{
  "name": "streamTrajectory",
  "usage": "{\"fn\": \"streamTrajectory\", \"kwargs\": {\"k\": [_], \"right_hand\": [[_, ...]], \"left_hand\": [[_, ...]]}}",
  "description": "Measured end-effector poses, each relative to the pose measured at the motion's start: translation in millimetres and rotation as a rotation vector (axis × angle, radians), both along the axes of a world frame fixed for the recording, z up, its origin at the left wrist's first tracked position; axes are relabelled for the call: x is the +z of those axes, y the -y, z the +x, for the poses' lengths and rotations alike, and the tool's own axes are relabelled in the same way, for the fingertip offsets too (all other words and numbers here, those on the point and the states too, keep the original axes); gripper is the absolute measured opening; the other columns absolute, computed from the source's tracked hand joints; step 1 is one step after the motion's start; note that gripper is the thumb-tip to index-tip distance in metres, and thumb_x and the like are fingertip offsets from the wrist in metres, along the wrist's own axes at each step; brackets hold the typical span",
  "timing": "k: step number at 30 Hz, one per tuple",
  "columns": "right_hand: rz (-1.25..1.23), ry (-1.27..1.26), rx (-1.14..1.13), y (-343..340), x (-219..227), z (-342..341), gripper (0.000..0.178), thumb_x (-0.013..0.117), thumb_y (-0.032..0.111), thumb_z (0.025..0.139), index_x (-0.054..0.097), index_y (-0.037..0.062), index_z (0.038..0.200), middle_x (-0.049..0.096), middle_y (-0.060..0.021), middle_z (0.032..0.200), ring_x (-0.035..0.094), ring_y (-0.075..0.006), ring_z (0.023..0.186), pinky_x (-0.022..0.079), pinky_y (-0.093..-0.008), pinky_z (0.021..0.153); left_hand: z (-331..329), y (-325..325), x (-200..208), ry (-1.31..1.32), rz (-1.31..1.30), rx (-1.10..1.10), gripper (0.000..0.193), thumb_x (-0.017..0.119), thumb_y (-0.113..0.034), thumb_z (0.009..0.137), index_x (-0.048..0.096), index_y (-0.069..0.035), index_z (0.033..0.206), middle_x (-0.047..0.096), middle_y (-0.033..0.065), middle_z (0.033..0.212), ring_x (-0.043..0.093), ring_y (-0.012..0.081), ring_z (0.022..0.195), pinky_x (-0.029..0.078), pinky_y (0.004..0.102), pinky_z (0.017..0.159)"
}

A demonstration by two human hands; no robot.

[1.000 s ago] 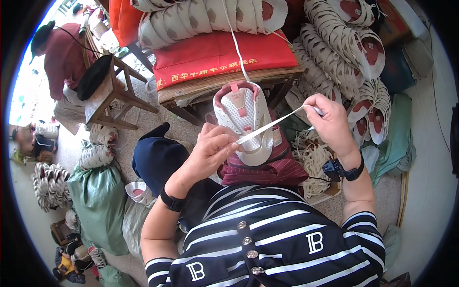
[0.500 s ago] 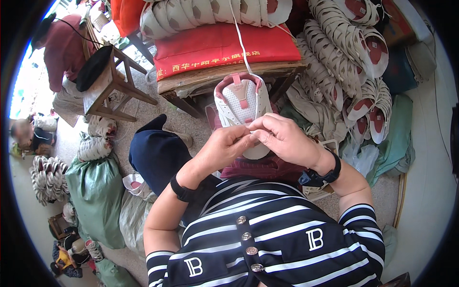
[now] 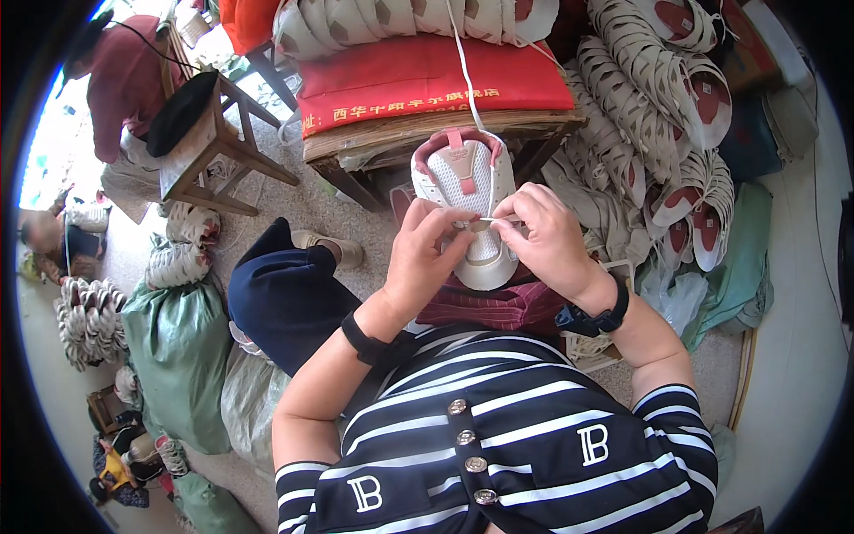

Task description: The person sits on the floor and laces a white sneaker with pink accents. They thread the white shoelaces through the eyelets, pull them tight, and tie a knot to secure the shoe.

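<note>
A white and beige sneaker [image 3: 454, 178] with a pink lining lies in front of me, its toe toward my body and its opening away. Over its lower eyelets, my left hand [image 3: 429, 247] and my right hand [image 3: 550, 238] face each other. A short stretch of white shoelace [image 3: 489, 220] runs between their pinched fingertips. Another white lace [image 3: 466, 71] rises from the shoe's collar toward the stacked shoe pieces. My fingers cover part of the shoe's middle. Maroon striped cloth [image 3: 485, 307] lies below the toe.
Beyond the shoe stands a wooden stool [image 3: 374, 151] with a red cloth [image 3: 427, 84] and a roll of shoe uppers [image 3: 382, 25]. More stacked uppers [image 3: 636, 98] pile up at right. A wooden chair [image 3: 209, 142] and a green sack [image 3: 178, 347] stand left.
My fingertips have drawn apart, so the lace now shows between them. The sneaker's toe is more exposed. The whole view has shifted slightly.
</note>
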State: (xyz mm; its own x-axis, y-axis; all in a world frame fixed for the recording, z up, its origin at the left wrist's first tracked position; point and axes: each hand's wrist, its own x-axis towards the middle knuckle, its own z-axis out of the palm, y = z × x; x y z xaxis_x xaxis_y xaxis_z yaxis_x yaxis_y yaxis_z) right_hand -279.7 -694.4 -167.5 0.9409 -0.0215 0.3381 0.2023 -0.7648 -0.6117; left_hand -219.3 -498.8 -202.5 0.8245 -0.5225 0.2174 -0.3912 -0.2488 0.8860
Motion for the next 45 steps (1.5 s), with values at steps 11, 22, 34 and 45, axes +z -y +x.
{"fn": "streamTrajectory", "kwargs": {"k": [11, 22, 34, 45], "right_hand": [[-0.259, 0.081, 0.067, -6, -2, 6, 0.013, 0.065, 0.007, 0.075, 0.054, 0.0071, 0.081, 0.054, -0.0103, 0.081, 0.059, -0.0311, 0.080, 0.050, -0.0416, 0.068], [-0.064, -0.118, 0.246, 6, 2, 21, 0.012, 0.066, 0.007, 0.078, 0.058, 0.0025, 0.084, 0.058, -0.0131, 0.082, 0.062, -0.0313, 0.081, 0.050, -0.0409, 0.069], [0.256, -0.220, 0.093, 2, -9, 13, 0.012, 0.072, 0.009, 0.084, 0.062, 0.0013, 0.088, 0.062, -0.0114, 0.087, 0.062, -0.0256, 0.078, 0.050, -0.0354, 0.070], [0.086, -0.247, 0.244, 3, 4, 18, 0.016, 0.072, 0.008, 0.084, 0.064, 0.0028, 0.096, 0.057, -0.0089, 0.091, 0.061, -0.0202, 0.079, 0.051, -0.0319, 0.072]], "left_hand": [[3, -2, 0, 0.073, 0.059, -0.052, 0.027, 0.076, -0.008, 0.082, 0.070, -0.012, 0.108, 0.053, 0.0079, 0.096, 0.058, 0.0207, 0.075, 0.051, 0.0326, 0.064], [2, -2, -12, 0.091, 0.005, -0.046, 0.025, 0.076, -0.007, 0.082, 0.069, -0.011, 0.106, 0.051, 0.0081, 0.096, 0.057, 0.0212, 0.072, 0.051, 0.0318, 0.064], [6, 1, 5, -0.046, 0.094, -0.059, 0.027, 0.077, -0.006, 0.081, 0.063, -0.006, 0.104, 0.047, 0.0065, 0.093, 0.053, 0.0161, 0.067, 0.048, 0.0309, 0.062], [7, -1, 3, -0.040, 0.081, -0.065, 0.023, 0.076, -0.007, 0.082, 0.063, -0.005, 0.100, 0.051, 0.0090, 0.094, 0.057, 0.0196, 0.070, 0.048, 0.0334, 0.063]]}}
